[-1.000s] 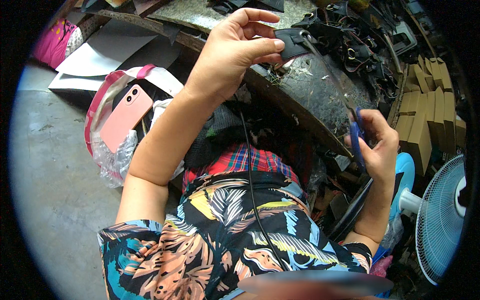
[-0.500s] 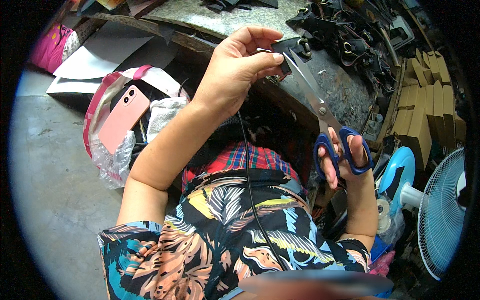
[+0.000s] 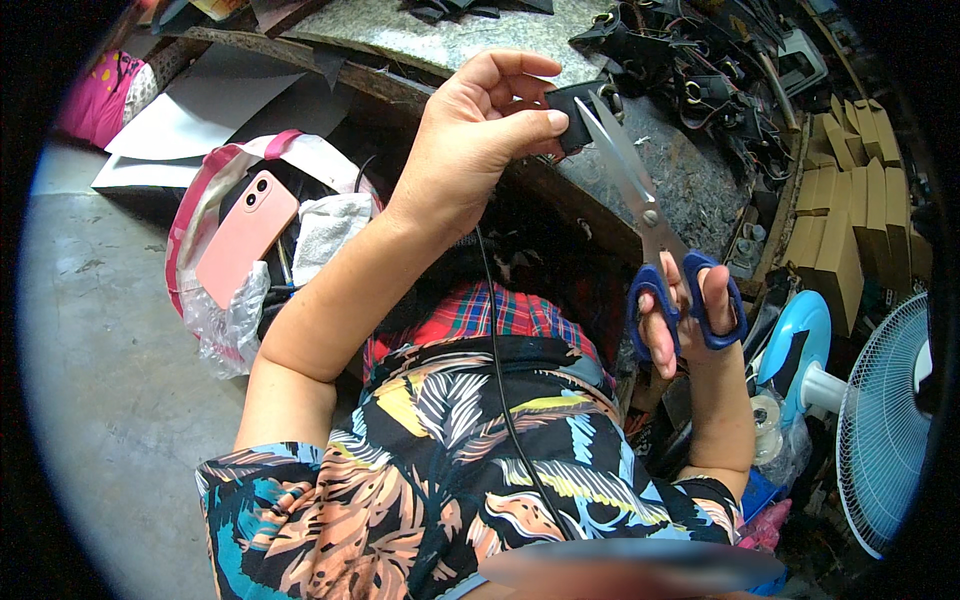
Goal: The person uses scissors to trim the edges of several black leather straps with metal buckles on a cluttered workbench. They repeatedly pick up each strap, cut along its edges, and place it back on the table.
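Between thumb and fingers, my left hand (image 3: pixel 490 125) pinches a black strap piece (image 3: pixel 572 118) with a metal ring at its far end, held up near the edge of the worktable. My right hand (image 3: pixel 690 310) has its fingers through the blue handles of a pair of scissors (image 3: pixel 650 215). The blades point up and away and stand slightly apart. Their tips are at the right edge of the black piece; whether they touch it I cannot tell.
Black straps with metal rings (image 3: pixel 700 95) lie heaped on the worktable (image 3: pixel 660 165). Cardboard pieces (image 3: pixel 840 220) stand at the right, above a blue fan (image 3: pixel 885 420). At the left are a pink-rimmed bag (image 3: pixel 185 225), a pink phone (image 3: pixel 248 238) and white sheets (image 3: pixel 200 115).
The black piece has turned in my left hand so that more of its flat face shows. The scissor blades now stand a little to the right, off the lower edge.
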